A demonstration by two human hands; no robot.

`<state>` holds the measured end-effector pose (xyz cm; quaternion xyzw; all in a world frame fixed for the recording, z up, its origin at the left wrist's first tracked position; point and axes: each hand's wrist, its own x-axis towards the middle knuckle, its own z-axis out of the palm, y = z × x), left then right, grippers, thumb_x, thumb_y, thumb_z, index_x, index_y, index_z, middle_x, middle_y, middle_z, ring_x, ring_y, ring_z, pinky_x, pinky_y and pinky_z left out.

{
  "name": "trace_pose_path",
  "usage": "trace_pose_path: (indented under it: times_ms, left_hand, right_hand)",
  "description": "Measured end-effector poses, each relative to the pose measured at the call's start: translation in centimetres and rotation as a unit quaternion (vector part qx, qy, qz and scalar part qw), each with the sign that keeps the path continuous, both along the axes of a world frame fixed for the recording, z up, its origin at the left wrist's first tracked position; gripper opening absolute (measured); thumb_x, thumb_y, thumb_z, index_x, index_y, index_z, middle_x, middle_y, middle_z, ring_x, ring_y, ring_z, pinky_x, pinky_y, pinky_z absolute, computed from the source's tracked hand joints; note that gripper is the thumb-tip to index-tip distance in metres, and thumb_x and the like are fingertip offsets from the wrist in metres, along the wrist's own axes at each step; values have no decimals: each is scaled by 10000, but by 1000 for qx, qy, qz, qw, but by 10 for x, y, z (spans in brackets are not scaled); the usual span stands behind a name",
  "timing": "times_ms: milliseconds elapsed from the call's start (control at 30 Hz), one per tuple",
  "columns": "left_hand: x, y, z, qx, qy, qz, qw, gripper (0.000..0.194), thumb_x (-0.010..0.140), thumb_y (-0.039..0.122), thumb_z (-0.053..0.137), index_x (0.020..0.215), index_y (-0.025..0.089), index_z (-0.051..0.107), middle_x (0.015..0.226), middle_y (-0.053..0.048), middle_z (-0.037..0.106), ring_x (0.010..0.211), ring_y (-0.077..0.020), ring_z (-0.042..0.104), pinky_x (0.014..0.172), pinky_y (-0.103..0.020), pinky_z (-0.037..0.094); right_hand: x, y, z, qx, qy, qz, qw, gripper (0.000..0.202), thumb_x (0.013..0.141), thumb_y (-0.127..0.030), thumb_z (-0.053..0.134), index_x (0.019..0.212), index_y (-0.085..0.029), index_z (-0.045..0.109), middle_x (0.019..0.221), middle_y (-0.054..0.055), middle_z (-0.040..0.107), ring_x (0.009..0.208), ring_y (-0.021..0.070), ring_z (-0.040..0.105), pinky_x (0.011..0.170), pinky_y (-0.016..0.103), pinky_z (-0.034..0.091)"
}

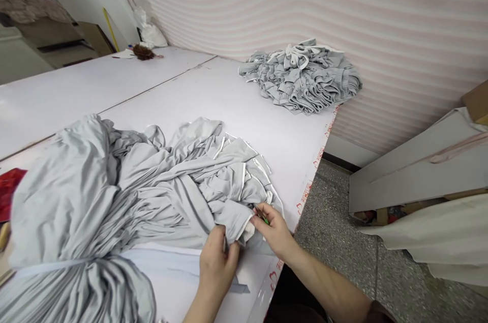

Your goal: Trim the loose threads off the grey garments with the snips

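A large heap of grey fabric (183, 180) with white-trimmed edges covers the near part of the table. At its right end, my left hand (218, 262) pinches a fold of the grey fabric, fingers closed. My right hand (275, 234) is closed around a small dark-bladed tool with a green part (263, 215), which looks like thread snips. Its tip lies by the white-edged corner (246, 229) between my hands. The right fingertips seem to touch that edge, and the palm hides most of the tool.
Another pile of gathered grey pieces (305, 79) sits at the table's far right corner. A brown tangle (143, 52) and a white plastic bag (152, 35) lie at the back. Red cloth (9, 191) shows at left. White boxes (415, 160) stand right of the table edge.
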<state>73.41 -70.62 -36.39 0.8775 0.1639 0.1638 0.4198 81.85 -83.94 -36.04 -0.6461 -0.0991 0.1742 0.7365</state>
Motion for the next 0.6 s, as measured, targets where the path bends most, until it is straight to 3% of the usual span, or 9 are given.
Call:
trace_pose_path:
  times_ms: [133, 200, 300, 367, 467, 533, 600]
  left_hand:
    - [6, -2, 10, -212, 61, 28, 975, 214, 812, 429, 556, 842, 217, 561, 585, 63, 488, 494, -123, 421, 493, -238, 333]
    - [8, 2, 14, -252, 73, 33, 964, 292, 783, 485, 599, 877, 210, 573, 614, 52, 531, 520, -129, 469, 504, -237, 361]
    - [6, 12, 17, -162, 96, 33, 981, 302, 724, 433, 652, 925, 214, 598, 691, 19, 617, 588, -171, 557, 531, -262, 420]
    - [4, 16, 17, -87, 107, 28, 990, 277, 704, 365, 637, 938, 224, 593, 754, 6, 653, 624, -192, 595, 554, -285, 456]
    - [5, 14, 18, -25, 92, 17, 995, 247, 692, 304, 593, 928, 238, 557, 794, 10, 656, 627, -193, 618, 578, -307, 489]
    - [8, 8, 17, 20, 65, 15, 998, 233, 693, 281, 579, 919, 242, 539, 798, 7, 648, 637, -200, 630, 591, -319, 501]
    - [9, 1, 12, 87, 26, 19, 996, 215, 718, 252, 555, 932, 233, 539, 817, -21, 650, 707, -230, 650, 642, -349, 515]
  right_hand:
    - [4, 4, 12, -48, -78, 23, 996, 126, 828, -325, 581, 844, -204, 552, 738, -10, 594, 688, 147, 575, 639, 254, 468]
    - [7, 6, 15, -81, -130, 34, 988, 70, 818, -248, 557, 875, -207, 566, 763, -2, 618, 696, 153, 593, 645, 258, 482]
    - [11, 0, 14, -174, -236, -24, 956, 249, 753, -104, 484, 951, -210, 590, 881, 39, 639, 828, 191, 622, 742, 303, 514]
    - [10, -7, 13, -220, -284, -43, 932, 414, 729, -63, 453, 1091, -211, 589, 1077, 86, 626, 976, 219, 617, 813, 338, 523]
    - [3, -15, 13, -232, -312, 38, 920, 596, 717, -49, 466, 1276, -250, 527, 1397, 99, 475, 1100, 224, 592, 848, 342, 526]
    - [0, -14, 13, -224, -308, 92, 920, 541, 699, -43, 480, 1184, -255, 589, 1384, 80, 500, 1060, 215, 615, 844, 335, 519]
    - [0, -12, 11, -199, -270, 99, 937, 385, 705, -44, 483, 1006, -232, 634, 1157, 58, 637, 949, 197, 644, 812, 318, 512]
